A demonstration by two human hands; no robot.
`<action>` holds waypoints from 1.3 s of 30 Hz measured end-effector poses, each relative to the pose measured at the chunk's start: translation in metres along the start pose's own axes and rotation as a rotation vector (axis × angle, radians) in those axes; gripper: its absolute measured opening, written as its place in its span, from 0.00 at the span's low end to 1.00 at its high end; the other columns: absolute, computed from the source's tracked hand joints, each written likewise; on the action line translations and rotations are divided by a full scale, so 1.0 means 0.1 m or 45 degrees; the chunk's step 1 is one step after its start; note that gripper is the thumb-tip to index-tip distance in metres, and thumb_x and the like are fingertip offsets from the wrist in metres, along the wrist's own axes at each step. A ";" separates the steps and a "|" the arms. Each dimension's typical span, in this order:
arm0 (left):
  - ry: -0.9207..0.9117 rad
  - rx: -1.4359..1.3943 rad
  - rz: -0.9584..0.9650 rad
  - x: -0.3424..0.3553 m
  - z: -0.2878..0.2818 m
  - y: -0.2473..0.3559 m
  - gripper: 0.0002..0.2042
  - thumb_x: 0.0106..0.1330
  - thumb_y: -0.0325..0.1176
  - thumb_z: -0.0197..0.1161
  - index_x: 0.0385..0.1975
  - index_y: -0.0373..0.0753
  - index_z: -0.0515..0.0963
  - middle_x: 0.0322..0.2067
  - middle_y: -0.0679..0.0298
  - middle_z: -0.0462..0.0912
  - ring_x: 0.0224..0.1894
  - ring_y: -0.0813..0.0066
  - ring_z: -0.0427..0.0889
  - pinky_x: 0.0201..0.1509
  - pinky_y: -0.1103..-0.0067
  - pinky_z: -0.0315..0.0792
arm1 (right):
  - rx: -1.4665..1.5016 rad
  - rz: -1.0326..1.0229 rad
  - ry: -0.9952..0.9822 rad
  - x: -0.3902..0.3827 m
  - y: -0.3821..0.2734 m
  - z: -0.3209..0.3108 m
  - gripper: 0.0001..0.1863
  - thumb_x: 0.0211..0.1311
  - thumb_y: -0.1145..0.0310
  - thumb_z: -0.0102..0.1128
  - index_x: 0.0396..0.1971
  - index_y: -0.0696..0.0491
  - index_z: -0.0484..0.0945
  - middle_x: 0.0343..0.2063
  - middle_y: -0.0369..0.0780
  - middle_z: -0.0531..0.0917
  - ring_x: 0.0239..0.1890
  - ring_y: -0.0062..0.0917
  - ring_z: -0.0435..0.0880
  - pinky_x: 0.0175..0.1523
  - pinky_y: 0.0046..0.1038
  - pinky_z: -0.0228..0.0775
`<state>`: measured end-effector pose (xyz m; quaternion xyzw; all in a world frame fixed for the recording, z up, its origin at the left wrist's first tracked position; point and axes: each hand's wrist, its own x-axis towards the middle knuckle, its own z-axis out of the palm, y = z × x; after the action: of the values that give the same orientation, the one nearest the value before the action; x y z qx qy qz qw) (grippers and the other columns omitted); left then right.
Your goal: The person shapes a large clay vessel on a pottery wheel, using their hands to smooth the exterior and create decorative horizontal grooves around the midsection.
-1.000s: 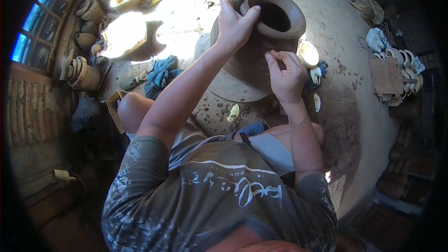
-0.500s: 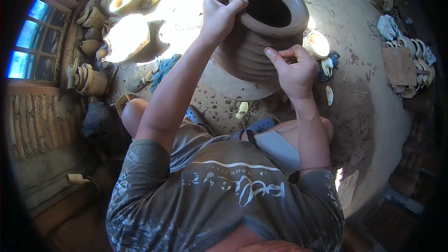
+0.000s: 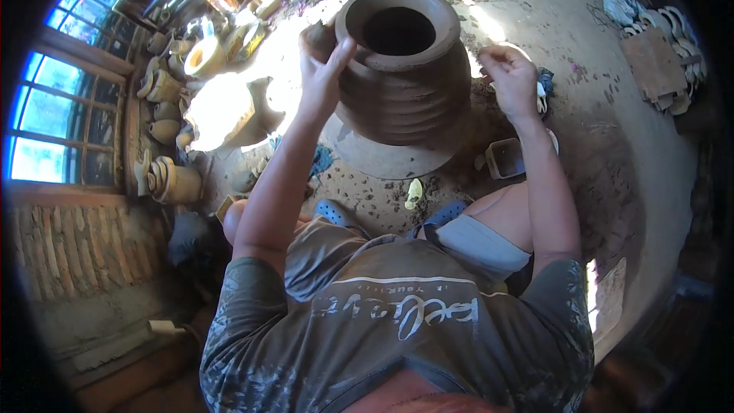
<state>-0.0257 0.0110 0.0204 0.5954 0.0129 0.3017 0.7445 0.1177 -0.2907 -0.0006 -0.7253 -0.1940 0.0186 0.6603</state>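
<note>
A large wet-looking clay pot [image 3: 405,103] with a wide flared rim and ridged wall stands upright on a round flat disc [image 3: 397,167] before me. My left hand [image 3: 323,80] is at the pot's left side by the rim, closed round a dark lump of clay [image 3: 319,40]; its thumb is close to the rim. To the right of the pot, apart from its wall, is my right hand [image 3: 512,82], with fingers curled and tips together. Whatever it pinches, if anything, is too small to make out.
Clay crumbs and a yellowish scrap [image 3: 414,193] lie on the floor between my feet. A clear tub [image 3: 505,158] sits below my right forearm. Pots and bowls [image 3: 174,180] line the window wall at left. Stacked boards [image 3: 654,67] and curved pieces lie at far right.
My right hand has left the pot's wall and moved outward to the right. The left hand still grips the clay lump by the rim. The whole view has shifted.
</note>
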 end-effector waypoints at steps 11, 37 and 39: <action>-0.186 0.752 0.203 -0.31 -0.28 -0.18 0.55 0.45 0.47 0.90 0.68 0.28 0.59 0.68 0.44 0.73 0.70 0.59 0.73 0.76 0.64 0.66 | -0.379 -0.089 -0.135 -0.67 -0.23 0.48 0.09 0.61 0.73 0.63 0.33 0.64 0.80 0.20 0.39 0.83 0.21 0.19 0.80 0.29 0.27 0.72; 0.047 1.042 0.177 -0.56 0.08 -0.09 0.58 0.45 0.43 0.91 0.72 0.25 0.59 0.64 0.41 0.76 0.65 0.58 0.79 0.69 0.66 0.74 | -0.685 -0.305 -0.063 -1.17 -0.41 0.94 0.34 0.58 0.69 0.62 0.67 0.62 0.76 0.20 0.44 0.85 0.25 0.40 0.88 0.37 0.40 0.83; -0.023 1.028 0.153 -0.54 0.07 -0.03 0.54 0.51 0.42 0.88 0.72 0.25 0.58 0.63 0.41 0.77 0.65 0.58 0.79 0.70 0.66 0.73 | -0.832 -0.389 -0.190 -1.29 -0.42 1.05 0.32 0.58 0.68 0.62 0.66 0.60 0.77 0.23 0.44 0.86 0.25 0.40 0.88 0.35 0.41 0.83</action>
<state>-0.0656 -0.0206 0.0010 0.8423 0.0890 0.3100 0.4319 -0.0417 -0.2283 -0.0030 -0.8573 -0.3434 -0.0904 0.3728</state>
